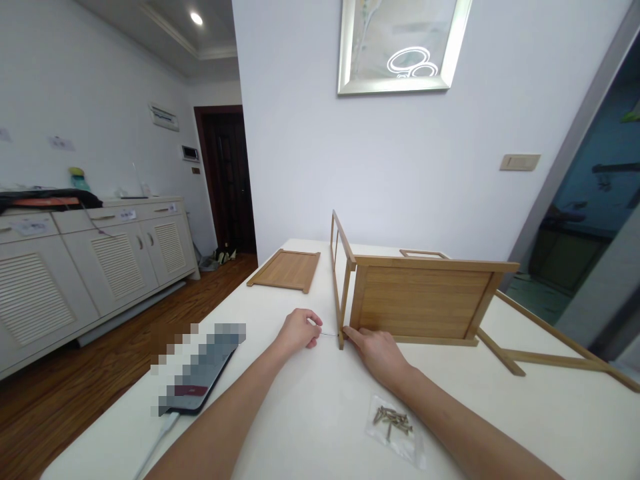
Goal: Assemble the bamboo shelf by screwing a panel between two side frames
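Clear plastic bag of brass-coloured screws (393,423): on white counter (300,433), nearest, before the panel. Left hand (300,329): grip closed on thin metal rod (329,335). Right hand (377,353): fingers at panel's lower left corner, clamping indeterminable. Brown wooden panel (420,303): upright, against open wooden frame (346,290).

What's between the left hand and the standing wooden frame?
A thin rod, maybe a tool, reaches from the left hand toward the wooden frame, in the head view.

My head view reads bright and even. A recessed ceiling downlight (197,19) glows upper left; ring-shaped glare marks the picture glass (370,50). Wide-angle distortion stretches the edges.
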### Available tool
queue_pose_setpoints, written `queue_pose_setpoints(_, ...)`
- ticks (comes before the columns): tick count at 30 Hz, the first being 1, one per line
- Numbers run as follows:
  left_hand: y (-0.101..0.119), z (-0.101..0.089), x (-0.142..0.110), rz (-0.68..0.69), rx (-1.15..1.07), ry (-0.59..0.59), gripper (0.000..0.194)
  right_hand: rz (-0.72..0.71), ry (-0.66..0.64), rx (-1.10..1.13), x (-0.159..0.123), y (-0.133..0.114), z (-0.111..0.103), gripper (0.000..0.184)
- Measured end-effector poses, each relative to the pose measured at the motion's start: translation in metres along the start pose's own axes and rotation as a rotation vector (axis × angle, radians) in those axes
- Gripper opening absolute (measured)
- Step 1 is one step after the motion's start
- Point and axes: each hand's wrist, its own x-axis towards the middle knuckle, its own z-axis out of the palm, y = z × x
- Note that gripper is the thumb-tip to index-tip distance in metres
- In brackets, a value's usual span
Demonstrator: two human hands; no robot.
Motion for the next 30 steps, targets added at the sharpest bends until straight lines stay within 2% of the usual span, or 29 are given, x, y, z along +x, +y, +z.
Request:
queue_pose_setpoints(11,-0.0052,0.0052,0.0054,-0.045,-0.008,-0.009,0.017,0.001,-0.009,0.007,0.0001,0.0001,0.0004,0.044)
queue_pose_setpoints(25,-0.0038,0.0054,0.0036,-0.066,-0.151,-0.034,0.003,-0.005,0.015,0.012,-0.0003,0.0007,-0.0001,0.043)
queue_pose_setpoints(30,-0.0023,0.0068,0.0034,-0.083,-0.188,-0.030,0.004,-0.009,0.008,0.015,0.0000,0.0011,0.0003,0.043)
